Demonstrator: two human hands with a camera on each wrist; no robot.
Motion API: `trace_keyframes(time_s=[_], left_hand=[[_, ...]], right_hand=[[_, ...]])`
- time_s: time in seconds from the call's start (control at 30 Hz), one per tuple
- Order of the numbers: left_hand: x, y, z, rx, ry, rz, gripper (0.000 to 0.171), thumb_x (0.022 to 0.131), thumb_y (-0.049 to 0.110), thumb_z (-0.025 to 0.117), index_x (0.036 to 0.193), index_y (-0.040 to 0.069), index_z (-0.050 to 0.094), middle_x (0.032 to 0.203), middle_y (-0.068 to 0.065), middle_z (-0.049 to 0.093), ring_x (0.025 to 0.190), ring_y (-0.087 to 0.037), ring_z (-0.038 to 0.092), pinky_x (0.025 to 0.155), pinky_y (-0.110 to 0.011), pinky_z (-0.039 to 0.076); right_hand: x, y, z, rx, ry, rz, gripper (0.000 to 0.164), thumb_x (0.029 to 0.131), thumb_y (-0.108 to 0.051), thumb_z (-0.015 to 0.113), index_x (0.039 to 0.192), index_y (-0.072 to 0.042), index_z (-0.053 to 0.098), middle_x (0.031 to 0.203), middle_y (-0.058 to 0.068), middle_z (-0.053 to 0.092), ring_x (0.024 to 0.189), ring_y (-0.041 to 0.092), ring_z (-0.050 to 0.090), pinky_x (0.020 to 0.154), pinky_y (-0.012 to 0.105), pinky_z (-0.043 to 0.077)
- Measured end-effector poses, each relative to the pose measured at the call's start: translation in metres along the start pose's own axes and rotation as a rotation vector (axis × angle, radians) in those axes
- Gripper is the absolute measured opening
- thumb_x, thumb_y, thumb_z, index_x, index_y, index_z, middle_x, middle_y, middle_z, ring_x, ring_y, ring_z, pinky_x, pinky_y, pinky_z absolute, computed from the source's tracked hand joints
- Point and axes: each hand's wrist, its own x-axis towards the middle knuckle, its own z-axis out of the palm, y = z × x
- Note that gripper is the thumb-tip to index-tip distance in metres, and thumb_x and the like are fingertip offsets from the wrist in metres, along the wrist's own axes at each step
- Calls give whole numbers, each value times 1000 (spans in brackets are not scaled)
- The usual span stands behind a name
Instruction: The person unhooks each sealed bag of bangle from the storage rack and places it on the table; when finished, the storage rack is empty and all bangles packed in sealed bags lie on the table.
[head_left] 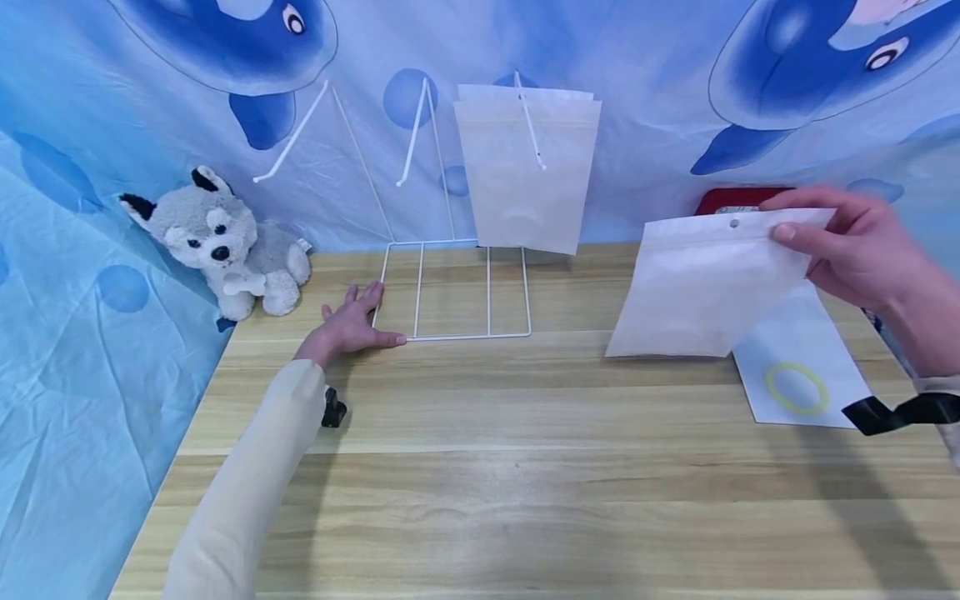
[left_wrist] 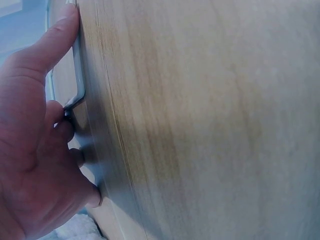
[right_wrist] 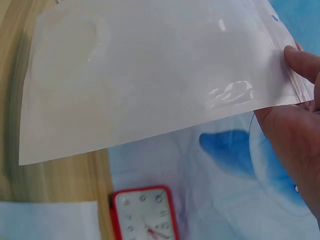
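My right hand [head_left: 870, 242] pinches the top edge of a white flat pouch [head_left: 697, 292] by its right corner, thumb in front. A small round hole shows near the pouch's top edge, and the pouch hangs tilted above the right side of the table. At the left, my left hand [head_left: 348, 325] rests on the front left corner of a white wire display rack [head_left: 468, 337], thumb along the front wire and fingers spread at the side. From the rack's right prong [head_left: 531, 129] hang white pouches [head_left: 528, 183]; its other two prongs are bare.
Behind the held pouch lies a white sheet or pouch [head_left: 765, 404] with a yellow ring on it. A red square clock [right_wrist: 145, 212] stands at the back right. At the back left sits a plush husky [head_left: 255, 250]. Blue dolphin-print cloth [head_left: 630, 50] hangs behind the wooden table [head_left: 480, 500].
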Motion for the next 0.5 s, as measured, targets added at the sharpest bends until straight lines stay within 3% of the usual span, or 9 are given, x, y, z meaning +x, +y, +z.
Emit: trace_keyframes(time_s=[0.23, 0.5], left_hand=[[1, 1, -1, 10, -2, -9, 119, 83, 61, 73, 161, 7, 1, 167, -12, -2, 148, -41, -13, 103, -77, -12], [1, 1, -1, 15, 2, -8, 119, 83, 61, 72, 161, 7, 1, 167, -13, -3, 148, -42, -14, 103, -77, -12]], right_hand=[[2, 15, -17, -9, 102, 174, 34, 98, 9, 55, 127, -3, 68, 121, 4, 64, 90, 19, 70, 67, 31, 60], [30, 23, -32, -110, 223, 362, 35, 91, -10, 73, 126, -15, 70, 122, -3, 59, 87, 14, 69, 70, 25, 58]])
